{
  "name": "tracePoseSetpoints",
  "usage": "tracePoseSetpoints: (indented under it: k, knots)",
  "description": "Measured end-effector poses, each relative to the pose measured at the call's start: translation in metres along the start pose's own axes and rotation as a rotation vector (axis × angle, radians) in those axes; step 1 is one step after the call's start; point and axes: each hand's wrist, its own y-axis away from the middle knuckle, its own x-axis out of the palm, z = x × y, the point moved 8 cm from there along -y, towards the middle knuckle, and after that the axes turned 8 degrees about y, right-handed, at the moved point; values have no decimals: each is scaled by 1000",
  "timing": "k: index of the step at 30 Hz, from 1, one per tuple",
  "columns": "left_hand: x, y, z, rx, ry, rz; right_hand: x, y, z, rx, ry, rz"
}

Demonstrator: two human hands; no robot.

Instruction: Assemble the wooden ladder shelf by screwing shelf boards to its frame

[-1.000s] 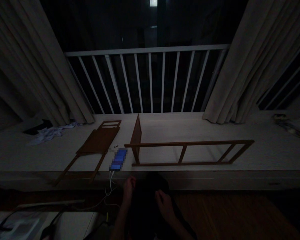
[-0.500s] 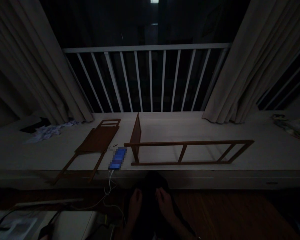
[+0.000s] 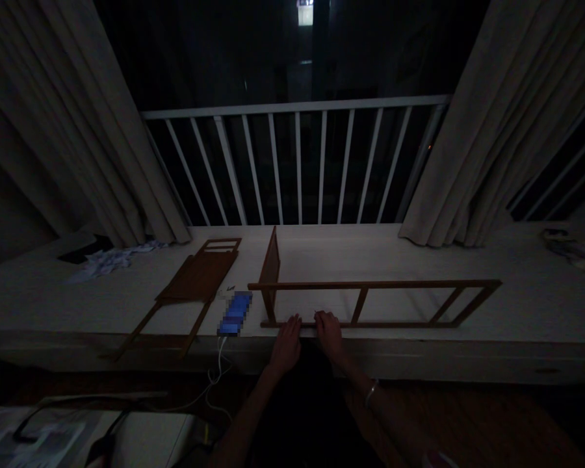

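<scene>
A brown wooden frame stands on its side on a pale ledge, with long rails, crossbars and a panel at its left end. My left hand is at its lower rail, fingers drawn together; what they hold, if anything, is too dark to make out. Just to the right, my right hand is closed in a pinch in front of the same rail. Something tiny may show at its fingertips, but I cannot name it. A narrow gap separates the hands.
A second wooden frame with a solid panel lies left, its legs overhanging the ledge. Between the frames lies a blurred blue-lit device with white cables. Behind stand white railings and curtains. A white surface is lower left.
Both hands have risen and reached forward from above my lap to the frame's lower rail. The view has shifted slightly; the wooden frames look unmoved on the ledge.
</scene>
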Motion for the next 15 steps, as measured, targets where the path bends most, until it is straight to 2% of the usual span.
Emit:
tracePoseSetpoints:
  k: [3, 5, 15]
  knots:
    - [18, -4, 10, -8, -38, 83, 15, -11, -2, -78, 185, 86]
    - [22, -4, 15, -9, -42, 105, 25, -12, -5, -103, 260, 120]
    - [14, -3, 19, 31, -28, 107, 55, -23, -15, -40, 393, 138]
